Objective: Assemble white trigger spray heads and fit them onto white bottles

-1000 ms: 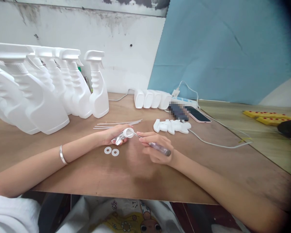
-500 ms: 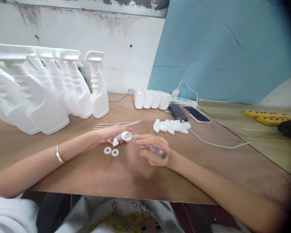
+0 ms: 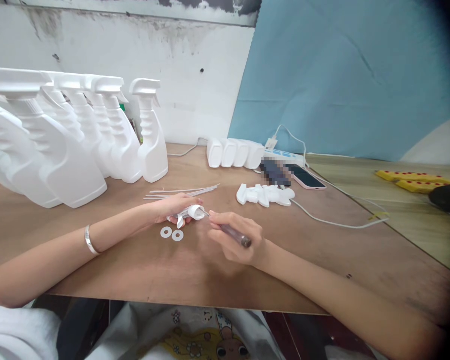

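Observation:
My left hand (image 3: 172, 206) is closed around a white spray-trigger head (image 3: 189, 213), its open round end facing right. A thin screwdriver-like tool (image 3: 234, 234) with a clear dark handle is gripped in my right hand (image 3: 237, 237), and its metal tip is poked into the open end of the trigger head. Two white ring washers (image 3: 171, 233) lie on the wooden table (image 3: 195, 270) just in front of my left hand. Several thin white dip tubes (image 3: 183, 191) lie behind that hand.
Several white spray bottles (image 3: 75, 145) stand in a row at the back left. Empty white bottles (image 3: 234, 153) lie by the wall, more trigger heads (image 3: 265, 195) lie to the right, with a phone (image 3: 308, 177), a power strip (image 3: 285, 155) and a white cable (image 3: 337, 222).
My right hand has slid left and a little toward me, pushing the tool's tip into the trigger head. The left hand has tilted the head slightly downward.

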The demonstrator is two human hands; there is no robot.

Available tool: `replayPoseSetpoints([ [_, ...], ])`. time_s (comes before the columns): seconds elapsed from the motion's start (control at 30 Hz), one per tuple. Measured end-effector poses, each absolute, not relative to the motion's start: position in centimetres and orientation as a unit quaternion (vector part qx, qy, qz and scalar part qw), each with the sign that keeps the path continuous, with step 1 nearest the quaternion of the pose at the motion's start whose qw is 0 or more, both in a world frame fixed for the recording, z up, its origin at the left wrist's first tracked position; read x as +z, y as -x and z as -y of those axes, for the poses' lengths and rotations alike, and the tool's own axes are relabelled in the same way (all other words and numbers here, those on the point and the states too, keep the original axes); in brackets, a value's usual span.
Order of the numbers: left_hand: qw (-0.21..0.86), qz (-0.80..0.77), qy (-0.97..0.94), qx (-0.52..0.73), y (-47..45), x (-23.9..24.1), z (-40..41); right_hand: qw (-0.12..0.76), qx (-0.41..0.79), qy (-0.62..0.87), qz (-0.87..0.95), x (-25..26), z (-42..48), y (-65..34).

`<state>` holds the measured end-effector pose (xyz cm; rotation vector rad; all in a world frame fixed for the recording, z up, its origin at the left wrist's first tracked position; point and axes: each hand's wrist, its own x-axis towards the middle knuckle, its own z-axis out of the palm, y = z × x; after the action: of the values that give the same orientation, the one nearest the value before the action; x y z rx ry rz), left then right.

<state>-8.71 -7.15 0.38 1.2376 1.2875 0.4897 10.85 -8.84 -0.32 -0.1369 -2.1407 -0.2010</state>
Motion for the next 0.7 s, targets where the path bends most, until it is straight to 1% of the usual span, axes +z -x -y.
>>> replayPoseSetpoints([
  [0.1,0.6,-0.559,-0.532,0.213,8.6,0.3,7.1,0.476,-0.047,0.096,0.873,-0.2,8.4,-11.2],
  [0.37,0.596,-0.567,-0.532,0.203,8.5,0.5,7.3,0.497,0.18,0.197,0.825,-0.4,7.2,-11.1],
  [0.5,0.601,-0.559,-0.532,0.208,8.5,0.5,7.3,0.488,0.271,0.254,0.79,-0.6,6.9,-11.0],
  [0.7,0.595,-0.573,-0.527,0.201,8.6,0.4,7.2,0.476,0.406,0.274,0.731,-0.7,6.6,-10.9],
])
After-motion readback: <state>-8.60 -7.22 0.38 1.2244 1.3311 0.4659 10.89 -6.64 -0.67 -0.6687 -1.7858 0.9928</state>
